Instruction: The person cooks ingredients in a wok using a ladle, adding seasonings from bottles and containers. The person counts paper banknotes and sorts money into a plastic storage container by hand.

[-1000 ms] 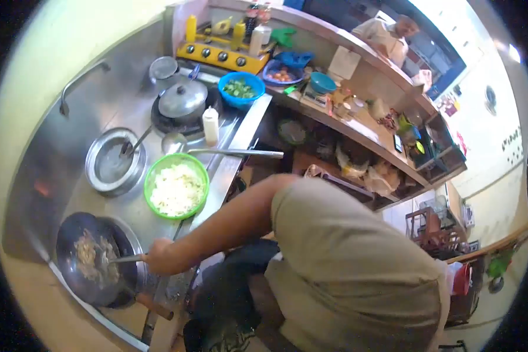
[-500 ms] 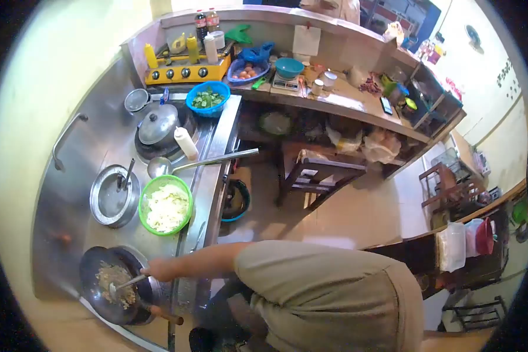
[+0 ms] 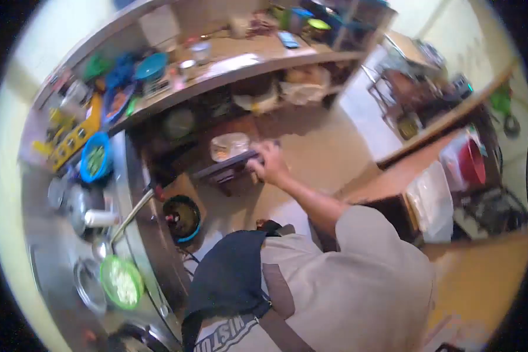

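My right hand (image 3: 267, 161) is closed around the top rail of a dark wooden chair (image 3: 229, 164), which stands on the floor beyond the counter. A clear plastic bag or tub (image 3: 229, 145) with something orange-brown in it rests on the seat. My left hand is out of sight. At the bottom edge only part of the dark wok (image 3: 138, 337) shows, blurred. On the steel counter beside it sits a green basket (image 3: 105, 273) of chopped pale vegetable, with a long-handled ladle (image 3: 132, 217) lying behind it.
A blue basket of green leaves (image 3: 95, 157), a lidded pot and a white squeeze bottle (image 3: 101, 219) stand along the counter. Below is a dark bucket with a blue rim (image 3: 182, 219). To the right are a white container (image 3: 431, 193) and a red tub (image 3: 471, 161).
My right hand has left the metal spatula in the wok and now grips the chair. The view has swung right, and the wok has slid to the bottom edge.
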A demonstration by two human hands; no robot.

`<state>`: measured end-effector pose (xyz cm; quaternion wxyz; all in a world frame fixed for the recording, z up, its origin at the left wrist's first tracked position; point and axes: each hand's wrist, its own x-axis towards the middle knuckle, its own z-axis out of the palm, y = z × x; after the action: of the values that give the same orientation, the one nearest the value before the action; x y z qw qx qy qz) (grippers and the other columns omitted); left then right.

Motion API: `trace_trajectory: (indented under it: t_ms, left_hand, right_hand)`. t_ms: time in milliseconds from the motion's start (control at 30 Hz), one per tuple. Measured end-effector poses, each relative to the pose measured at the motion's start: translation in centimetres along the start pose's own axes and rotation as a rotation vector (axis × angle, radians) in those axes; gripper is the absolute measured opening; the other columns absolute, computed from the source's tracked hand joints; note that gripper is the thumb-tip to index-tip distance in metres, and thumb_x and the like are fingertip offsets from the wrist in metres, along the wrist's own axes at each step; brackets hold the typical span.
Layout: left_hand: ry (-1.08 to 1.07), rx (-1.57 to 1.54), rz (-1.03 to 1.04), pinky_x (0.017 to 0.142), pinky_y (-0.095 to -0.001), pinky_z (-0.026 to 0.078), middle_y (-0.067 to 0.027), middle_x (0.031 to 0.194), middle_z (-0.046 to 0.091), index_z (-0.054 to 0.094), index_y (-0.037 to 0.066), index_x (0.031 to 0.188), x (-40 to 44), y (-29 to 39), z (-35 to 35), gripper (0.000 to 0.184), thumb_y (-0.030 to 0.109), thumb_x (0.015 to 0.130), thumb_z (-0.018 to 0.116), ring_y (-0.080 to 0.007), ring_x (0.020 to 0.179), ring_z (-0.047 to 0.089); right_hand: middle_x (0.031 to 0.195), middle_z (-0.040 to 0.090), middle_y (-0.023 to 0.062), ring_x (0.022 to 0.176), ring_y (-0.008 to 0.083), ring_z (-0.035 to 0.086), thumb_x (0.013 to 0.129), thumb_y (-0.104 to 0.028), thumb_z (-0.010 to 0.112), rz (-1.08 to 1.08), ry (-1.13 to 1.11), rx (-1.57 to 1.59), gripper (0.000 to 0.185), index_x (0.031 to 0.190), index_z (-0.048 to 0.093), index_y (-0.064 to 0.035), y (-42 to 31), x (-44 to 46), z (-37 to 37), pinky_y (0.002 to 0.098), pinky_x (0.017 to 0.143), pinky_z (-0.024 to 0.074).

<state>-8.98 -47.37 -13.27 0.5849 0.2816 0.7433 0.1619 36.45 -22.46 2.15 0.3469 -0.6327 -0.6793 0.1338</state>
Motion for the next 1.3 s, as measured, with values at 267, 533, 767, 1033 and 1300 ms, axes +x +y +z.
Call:
trace_trajectory:
  t_ms: [267, 533, 767, 1033, 1300]
  left_hand:
    - [-0.197, -0.277, 0.101, 0.068, -0.0352, 0.049, -0.0106, 0.133, 0.04, 0.022, 0.014, 0.141, 0.8, 25.1, 8.3, 0.069, 0.04, 0.088, 0.056, -0.0234, 0.096, 0.058]
    - [-0.063, -0.516, 0.233, 0.071, -0.0498, 0.049, -0.0151, 0.137, 0.028, -0.003, 0.028, 0.142, 4.4, 34.5, 13.0, 0.085, 0.043, 0.085, 0.059, -0.0317, 0.099, 0.053]
    - [0.509, -0.517, 0.412, 0.082, -0.0365, 0.046, -0.0155, 0.117, 0.044, 0.023, 0.006, 0.134, 10.6, 31.7, 10.0, 0.072, 0.016, 0.078, 0.067, -0.0231, 0.1, 0.05]
    - [0.649, -0.498, 0.345, 0.093, -0.037, 0.038, -0.0179, 0.121, 0.043, 0.031, 0.001, 0.133, 10.9, 32.6, 11.0, 0.062, 0.019, 0.08, 0.059, -0.0281, 0.107, 0.045]
    - [0.988, -0.09, 0.178, 0.095, -0.0393, 0.037, -0.0232, 0.133, 0.039, 0.032, 0.003, 0.134, 11.4, 30.5, 11.0, 0.061, 0.027, 0.084, 0.056, -0.0356, 0.115, 0.046]
  right_hand:
    - [0.122, 0.05, 0.021, 0.114, 0.0348, 0.047, 0.082, -0.04, 0.059, 0.376, -0.14, 0.326, 0.057, 0.127, 0.045, -0.0074, 9.4, 2.6, 2.2, 0.04, 0.097, 0.0372]
    - [0.116, 0.049, 0.0231, 0.109, 0.0354, 0.048, 0.084, -0.035, 0.057, 0.438, -0.168, 0.329, 0.051, 0.125, 0.045, -0.0054, 6.4, 0.6, 3.7, 0.0425, 0.094, 0.0386]
    - [0.142, 0.027, 0.0239, 0.133, 0.0374, 0.024, 0.088, -0.042, 0.052, 0.187, -0.743, 0.64, 0.063, 0.138, 0.032, -0.0088, 7.0, -0.6, 5.0, 0.0421, 0.108, 0.0236]
    - [0.141, 0.036, 0.0116, 0.131, 0.03, 0.03, 0.092, -0.055, 0.032, 0.187, -1.474, 0.027, 0.062, 0.136, 0.038, -0.0124, 23.4, 7.5, -5.4, 0.0412, 0.106, 0.0258]
    - [0.125, 0.053, 0.0146, 0.115, 0.0266, 0.048, 0.082, -0.067, 0.041, 0.539, -1.595, -0.083, 0.074, 0.12, 0.055, -0.0063, 41.2, 8.8, -9.3, 0.0396, 0.099, 0.0332]
